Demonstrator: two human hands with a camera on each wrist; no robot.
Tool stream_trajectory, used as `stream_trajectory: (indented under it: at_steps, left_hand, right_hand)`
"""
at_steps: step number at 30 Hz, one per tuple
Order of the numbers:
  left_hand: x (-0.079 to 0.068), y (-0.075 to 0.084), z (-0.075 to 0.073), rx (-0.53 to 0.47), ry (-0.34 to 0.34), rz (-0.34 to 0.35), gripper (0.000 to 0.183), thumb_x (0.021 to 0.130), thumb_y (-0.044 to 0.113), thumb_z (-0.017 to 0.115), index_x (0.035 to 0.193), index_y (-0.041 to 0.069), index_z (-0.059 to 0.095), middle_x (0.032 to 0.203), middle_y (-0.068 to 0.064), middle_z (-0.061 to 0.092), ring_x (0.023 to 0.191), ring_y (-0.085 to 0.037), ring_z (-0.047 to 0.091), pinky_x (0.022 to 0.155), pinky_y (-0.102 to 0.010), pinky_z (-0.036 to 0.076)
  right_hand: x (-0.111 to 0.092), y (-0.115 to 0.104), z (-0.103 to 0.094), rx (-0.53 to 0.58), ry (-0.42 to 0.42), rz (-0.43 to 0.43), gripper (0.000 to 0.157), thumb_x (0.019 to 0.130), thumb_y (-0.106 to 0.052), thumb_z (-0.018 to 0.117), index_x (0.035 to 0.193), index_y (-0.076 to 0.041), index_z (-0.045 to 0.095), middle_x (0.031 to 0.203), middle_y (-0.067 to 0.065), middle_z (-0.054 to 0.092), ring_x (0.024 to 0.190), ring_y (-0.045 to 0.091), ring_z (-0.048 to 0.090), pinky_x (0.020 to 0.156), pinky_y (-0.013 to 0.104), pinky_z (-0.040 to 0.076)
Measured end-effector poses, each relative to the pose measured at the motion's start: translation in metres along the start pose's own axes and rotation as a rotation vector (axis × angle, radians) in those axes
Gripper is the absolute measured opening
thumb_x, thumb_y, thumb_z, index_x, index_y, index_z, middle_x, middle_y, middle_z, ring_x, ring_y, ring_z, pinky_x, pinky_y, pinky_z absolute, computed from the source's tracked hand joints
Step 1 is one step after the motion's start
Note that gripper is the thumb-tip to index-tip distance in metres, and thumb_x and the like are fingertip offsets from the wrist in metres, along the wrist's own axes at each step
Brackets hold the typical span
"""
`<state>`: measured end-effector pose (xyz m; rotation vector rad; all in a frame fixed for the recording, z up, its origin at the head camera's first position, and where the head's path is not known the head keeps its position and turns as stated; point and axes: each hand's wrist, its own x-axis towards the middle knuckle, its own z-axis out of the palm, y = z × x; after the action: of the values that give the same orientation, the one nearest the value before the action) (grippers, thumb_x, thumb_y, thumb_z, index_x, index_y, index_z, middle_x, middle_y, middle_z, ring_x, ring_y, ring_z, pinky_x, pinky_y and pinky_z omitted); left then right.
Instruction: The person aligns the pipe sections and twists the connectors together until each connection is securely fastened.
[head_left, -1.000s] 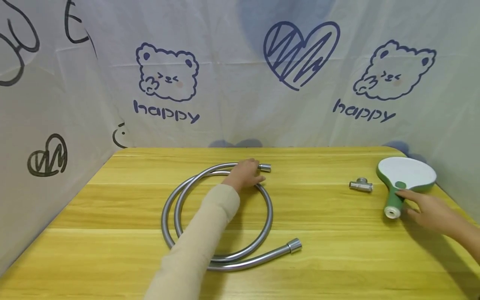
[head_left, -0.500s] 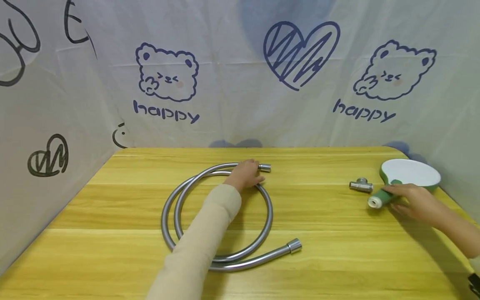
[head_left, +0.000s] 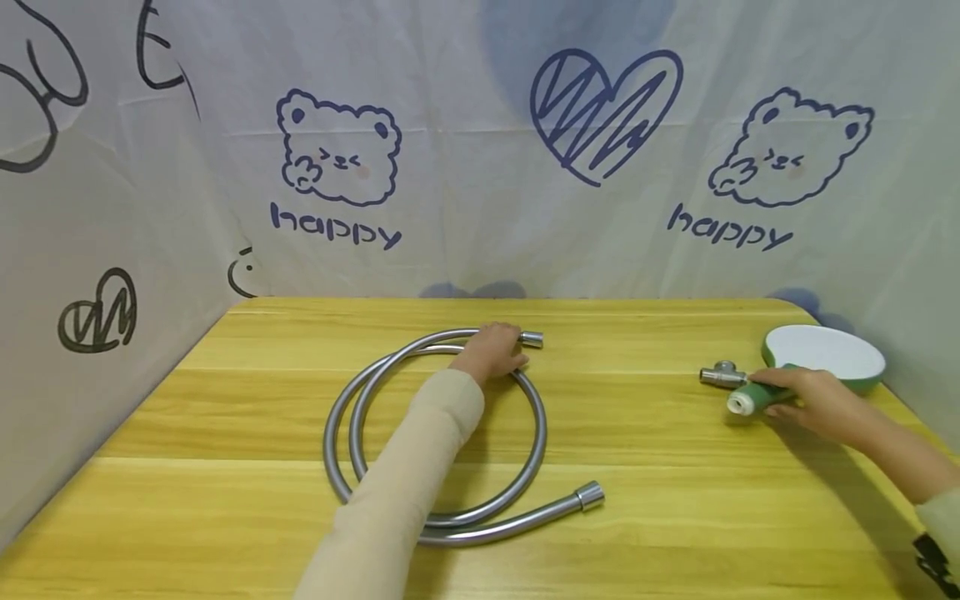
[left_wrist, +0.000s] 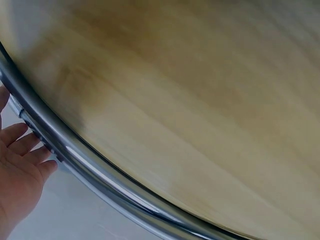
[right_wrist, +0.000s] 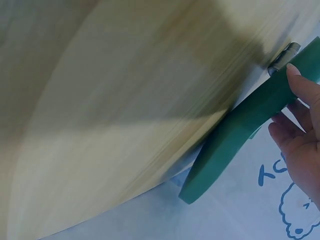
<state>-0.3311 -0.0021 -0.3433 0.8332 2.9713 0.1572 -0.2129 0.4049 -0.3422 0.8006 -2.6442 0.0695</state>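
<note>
My left hand [head_left: 491, 350] rests on the far side of a coiled grey metal shower hose [head_left: 538, 433], close to one threaded end fitting [head_left: 532, 339]. In the left wrist view the fingers [left_wrist: 25, 144] look fairly straight, their tips touching the hose [left_wrist: 105, 175]. On the right, my right hand [head_left: 825, 408] holds the green handle [head_left: 768, 394] of a shower head, thumb on one side and fingers on the other. Its round white face [head_left: 825, 352] points up. The green back and handle [right_wrist: 260, 107] show edge-on in the right wrist view.
A small metal tee connector [head_left: 722, 375] lies just left of the shower head's handle. The hose's other end fitting [head_left: 589, 495] points right, nearer the front. A wooden table [head_left: 660, 500] carries everything, with a white cloth [head_left: 465, 208] with drawings behind it.
My right hand has taken hold of the shower head's handle and swung its end to the left, towards the tee connector. The left hand and hose have stayed put.
</note>
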Motion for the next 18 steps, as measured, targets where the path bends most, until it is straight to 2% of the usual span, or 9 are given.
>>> stream_trajectory:
  at_steps: [5, 10, 18]
  left_hand:
    - [0.001, 0.003, 0.000, -0.008, 0.032, 0.047, 0.026, 0.092, 0.027, 0.058, 0.101, 0.003, 0.057, 0.103, -0.011, 0.063, 0.102, -0.026, 0.058, 0.094, -0.037, 0.043]
    - [0.004, 0.006, -0.001, -0.011, 0.038, 0.063, 0.024, 0.092, 0.026, 0.058, 0.100, 0.003, 0.057, 0.101, -0.011, 0.063, 0.101, -0.025, 0.058, 0.092, -0.036, 0.044]
    - [0.010, 0.009, 0.003, -0.025, 0.035, 0.072, 0.021, 0.092, 0.024, 0.058, 0.101, 0.005, 0.058, 0.102, -0.010, 0.065, 0.098, -0.024, 0.060, 0.089, -0.036, 0.046]
  right_hand:
    - [0.003, -0.001, 0.000, -0.003, -0.014, -0.016, 0.040, 0.059, -0.005, 0.082, 0.095, 0.002, 0.067, 0.082, 0.007, 0.068, 0.069, 0.019, 0.059, 0.058, 0.033, 0.047]
    - [0.006, -0.003, -0.001, -0.002, 0.007, -0.048, 0.038, 0.056, -0.004, 0.082, 0.091, 0.000, 0.068, 0.079, 0.004, 0.068, 0.067, 0.016, 0.058, 0.058, 0.032, 0.047]
    - [0.014, -0.019, -0.002, 0.037, -0.057, -0.010, 0.038, 0.062, -0.007, 0.081, 0.096, 0.006, 0.068, 0.088, 0.015, 0.069, 0.077, 0.031, 0.063, 0.066, 0.041, 0.051]
